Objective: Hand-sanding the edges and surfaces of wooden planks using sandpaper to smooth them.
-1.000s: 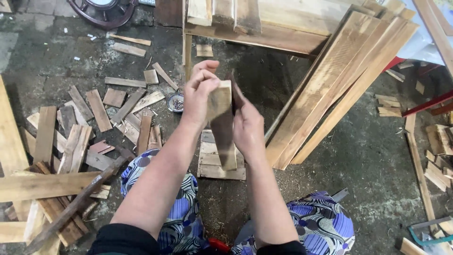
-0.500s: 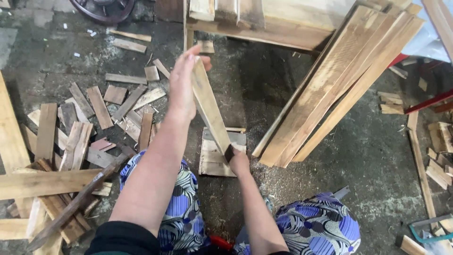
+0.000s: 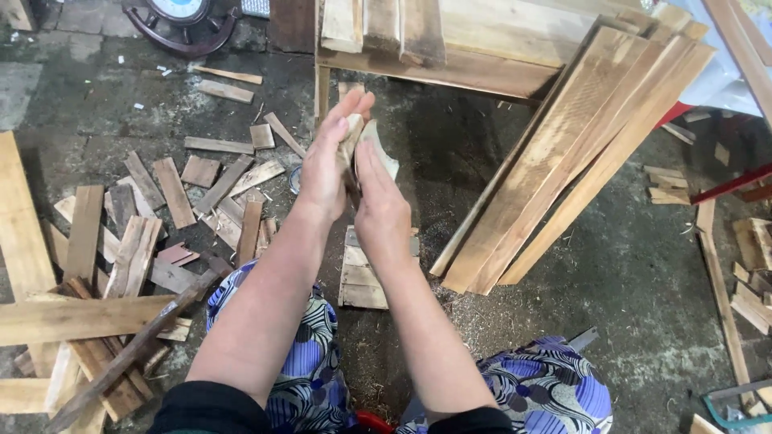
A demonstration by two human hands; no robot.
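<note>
Both hands, left hand (image 3: 326, 165) and right hand (image 3: 379, 205), clasp a thin wooden slat (image 3: 371, 145); it looks light, stiff, splintery, best gripped by its flat faces.

We see only a small pale part of the wood piece (image 3: 376, 146); the rest is covered by the left hand (image 3: 328, 165) and the right hand (image 3: 379, 205). The small board stack (image 3: 359, 281) on the floor is partly behind the right forearm. The round dial object (image 3: 178, 18) is cut by the top edge. The long planks (image 3: 579, 145) also run out at the top.
</note>
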